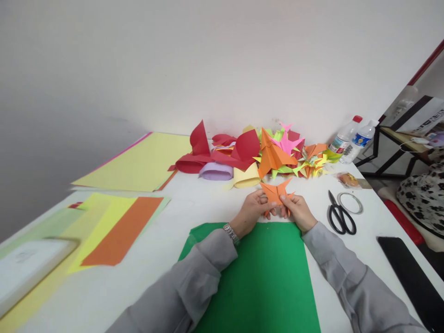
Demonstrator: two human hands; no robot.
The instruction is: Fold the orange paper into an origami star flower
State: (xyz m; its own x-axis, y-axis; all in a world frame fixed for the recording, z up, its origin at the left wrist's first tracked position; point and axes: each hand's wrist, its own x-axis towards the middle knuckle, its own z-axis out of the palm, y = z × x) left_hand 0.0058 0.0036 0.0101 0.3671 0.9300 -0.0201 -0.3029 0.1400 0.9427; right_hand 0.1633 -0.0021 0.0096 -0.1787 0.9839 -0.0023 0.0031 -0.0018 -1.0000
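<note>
An orange folded-paper figure point(276, 192) with several pointed tips is held up between both hands. My left hand point(252, 210) pinches its left side, the thumb lying on the front. On its right side my right hand point(297, 211) grips it the same way, with the thumb near the centre crease. Some fingertips are hidden behind the paper. Just below the hands, a large green sheet point(263, 277) lies on the white table point(152, 296). Behind the figure sits a pile of folded paper pieces, with a big orange one point(274, 155) and a pink one point(287, 142).
Black-handled scissors point(342, 218) and a tape roll point(350, 203) lie at right, near a black flat object point(404, 277). Two bottles point(359, 142) stand against the wall. Yellow sheets point(138, 162), an orange strip point(123, 231) and a white box-like object point(31, 268) occupy the left. A person's patterned clothing point(425, 199) shows far right.
</note>
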